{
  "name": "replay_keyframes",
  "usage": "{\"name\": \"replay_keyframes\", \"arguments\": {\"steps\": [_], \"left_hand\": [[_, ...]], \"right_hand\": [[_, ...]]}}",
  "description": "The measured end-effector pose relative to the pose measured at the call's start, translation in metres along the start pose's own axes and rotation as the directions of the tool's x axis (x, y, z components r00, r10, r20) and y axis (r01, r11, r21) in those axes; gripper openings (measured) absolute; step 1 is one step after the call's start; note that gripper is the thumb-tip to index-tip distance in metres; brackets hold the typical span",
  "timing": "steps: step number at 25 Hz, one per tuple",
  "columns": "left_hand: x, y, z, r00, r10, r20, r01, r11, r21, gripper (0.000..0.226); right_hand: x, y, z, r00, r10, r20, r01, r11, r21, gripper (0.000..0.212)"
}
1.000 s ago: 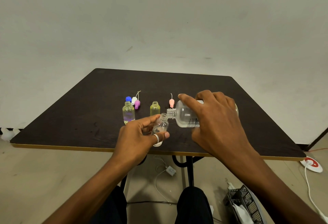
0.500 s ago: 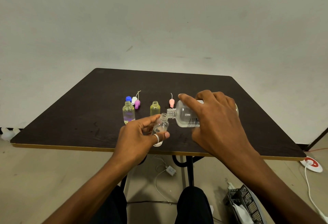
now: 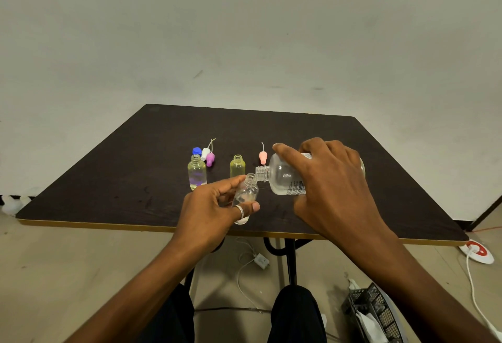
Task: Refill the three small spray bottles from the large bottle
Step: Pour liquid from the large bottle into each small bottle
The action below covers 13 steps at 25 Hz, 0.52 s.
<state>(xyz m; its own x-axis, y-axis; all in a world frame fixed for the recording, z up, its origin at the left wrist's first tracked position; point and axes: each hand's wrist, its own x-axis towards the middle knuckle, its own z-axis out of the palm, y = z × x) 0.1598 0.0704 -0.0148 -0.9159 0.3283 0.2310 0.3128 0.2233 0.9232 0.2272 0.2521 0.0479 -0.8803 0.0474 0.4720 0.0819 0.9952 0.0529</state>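
Large bottle [image 3: 282, 177]: tipped, right hand [image 3: 331, 179] curled round it, mouth at small bottle [image 3: 245, 193] pinched in left hand [image 3: 209, 212]. Apparently mid-pour; clear bottle [image 3: 196, 173], yellow bottle [image 3: 237, 166] uncapped, levels unclear.

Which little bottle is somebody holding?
The clear small bottle, tilted in the left hand by the mouth of the large bottle. The yellow bottle and the purple-tinted bottle stand upright on the table.

Dark brown table [image 3: 298, 131], yellow edge; blue cap [image 3: 196, 150], white cap [image 3: 205, 153], magenta cap [image 3: 210, 158], salmon-pink cap [image 3: 262, 157]; yellow-tinted small bottle [image 3: 237, 166]; clear large bottle [image 3: 282, 177].
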Motion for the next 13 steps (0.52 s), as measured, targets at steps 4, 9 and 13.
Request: {"name": "replay_keyframes", "arguments": {"steps": [4, 9, 13], "left_hand": [[0.0003, -0.0005, 0.0001, 1.000, -0.004, -0.002, 0.004, 1.000, -0.002, 0.060], [0.0001, 0.0000, 0.0003, 1.000, -0.005, -0.003, 0.005, 1.000, 0.005, 0.060], [-0.0003, 0.0005, 0.0000, 1.000, -0.006, -0.002, 0.006, 1.000, 0.001, 0.058]], "right_hand": [[-0.0006, 0.0001, 0.0004, 1.000, 0.003, 0.001, -0.003, 1.000, 0.004, 0.089], [0.0005, 0.0001, -0.0010, 1.000, -0.004, 0.011, 0.004, 1.000, -0.008, 0.089], [0.0002, -0.0001, -0.0012, 1.000, 0.002, 0.012, -0.002, 1.000, 0.006, 0.089]]}}
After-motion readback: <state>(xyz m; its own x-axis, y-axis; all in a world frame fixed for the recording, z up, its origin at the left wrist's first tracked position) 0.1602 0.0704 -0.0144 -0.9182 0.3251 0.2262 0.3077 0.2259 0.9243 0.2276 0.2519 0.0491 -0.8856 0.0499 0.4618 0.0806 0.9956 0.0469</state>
